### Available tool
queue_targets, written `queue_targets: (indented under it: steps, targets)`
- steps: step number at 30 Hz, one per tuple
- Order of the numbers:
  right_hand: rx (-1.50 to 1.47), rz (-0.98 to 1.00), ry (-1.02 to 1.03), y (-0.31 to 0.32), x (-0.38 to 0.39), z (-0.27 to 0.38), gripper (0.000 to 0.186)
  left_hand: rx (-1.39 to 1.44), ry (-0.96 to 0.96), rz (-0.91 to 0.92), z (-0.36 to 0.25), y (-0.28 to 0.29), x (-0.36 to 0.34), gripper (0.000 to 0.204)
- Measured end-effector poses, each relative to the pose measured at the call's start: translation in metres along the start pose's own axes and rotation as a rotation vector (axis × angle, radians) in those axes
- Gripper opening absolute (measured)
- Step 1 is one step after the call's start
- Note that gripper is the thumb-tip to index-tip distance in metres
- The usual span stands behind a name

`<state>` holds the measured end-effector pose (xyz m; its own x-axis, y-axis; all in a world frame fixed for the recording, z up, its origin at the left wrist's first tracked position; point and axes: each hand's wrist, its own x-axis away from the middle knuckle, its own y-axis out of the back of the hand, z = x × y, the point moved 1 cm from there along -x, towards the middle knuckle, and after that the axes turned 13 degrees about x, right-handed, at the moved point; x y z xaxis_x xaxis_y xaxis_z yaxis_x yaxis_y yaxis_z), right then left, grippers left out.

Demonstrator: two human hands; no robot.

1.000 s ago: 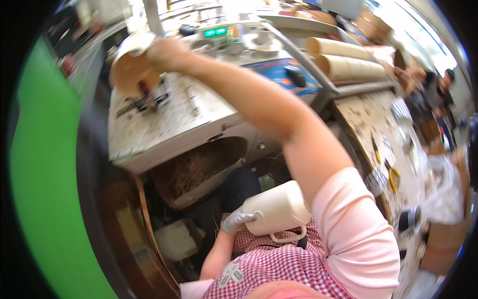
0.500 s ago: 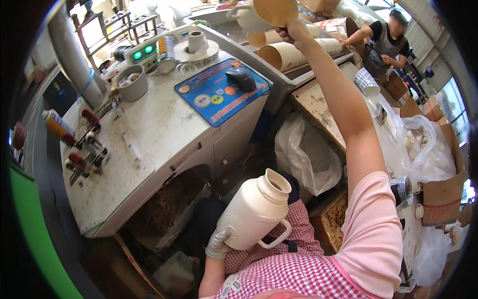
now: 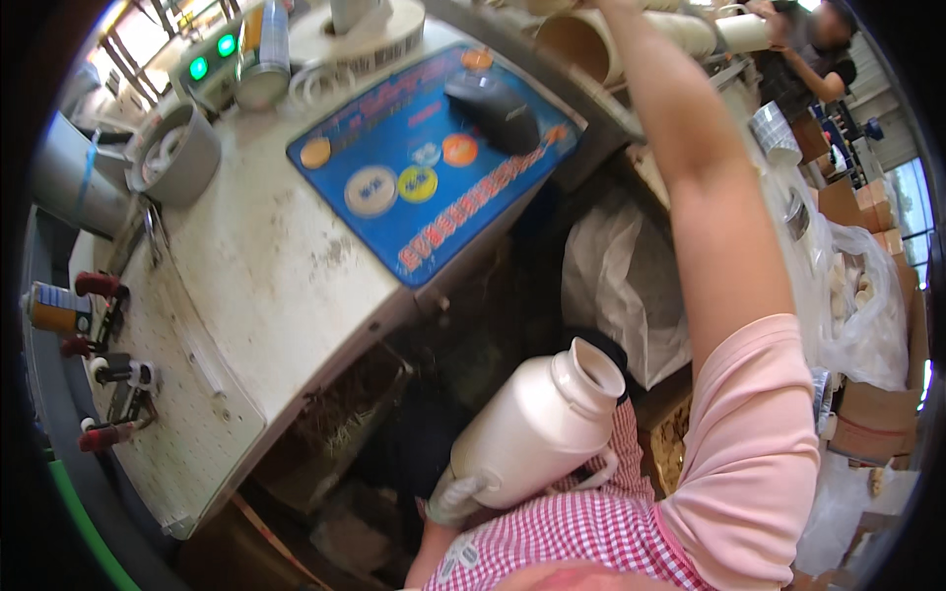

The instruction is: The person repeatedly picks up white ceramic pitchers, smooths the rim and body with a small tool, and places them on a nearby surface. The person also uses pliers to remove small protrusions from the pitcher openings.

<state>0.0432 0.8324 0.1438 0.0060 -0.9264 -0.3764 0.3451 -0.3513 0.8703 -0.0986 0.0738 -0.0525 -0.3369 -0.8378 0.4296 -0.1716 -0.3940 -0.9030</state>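
A cream plastic jug [image 3: 537, 428] with a spout and a side handle leans tilted across my lap, its open mouth facing up and right. My left hand [image 3: 458, 500], in a pale grey glove, is closed around the jug's lower end. My right arm stretches up and away to the top edge, where the hand itself is cut off by the frame. Close to that wrist lie large cream tubular shells [image 3: 576, 47], one with its open end facing me.
At the left stands a white worktable [image 3: 296, 256] bearing a blue mat [image 3: 424, 167], a black mouse [image 3: 493, 110], a grey round container [image 3: 177, 153] and red-handled toggle clamps [image 3: 113, 369]. White plastic bags [image 3: 631, 286] hang ahead. A co-worker [image 3: 813, 59] stands at far right.
The view has shifted closer to the table. My right hand, earlier gripping a cream jug at the top, has passed out of frame. The jug in my left hand stays on my lap.
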Motion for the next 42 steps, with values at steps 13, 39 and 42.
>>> queue_targets:
  steps: [13, 39, 42]
  targets:
    - [0.331, -0.072, 0.140, -0.068, -0.005, 0.052, 0.035, -0.002, 0.130, -0.252, -0.019, -0.019, 0.013, 0.084]
    - [-0.394, 0.557, -0.431, 0.227, 0.707, -0.332, 0.024, -0.309, -0.460, -0.185, 0.083, -0.021, 0.044, 0.048]
    - [-0.105, 0.483, -0.500, 0.221, 0.760, -0.388, 0.022, -0.063, -0.431, -0.034, 0.103, -0.036, 0.051, 0.041]
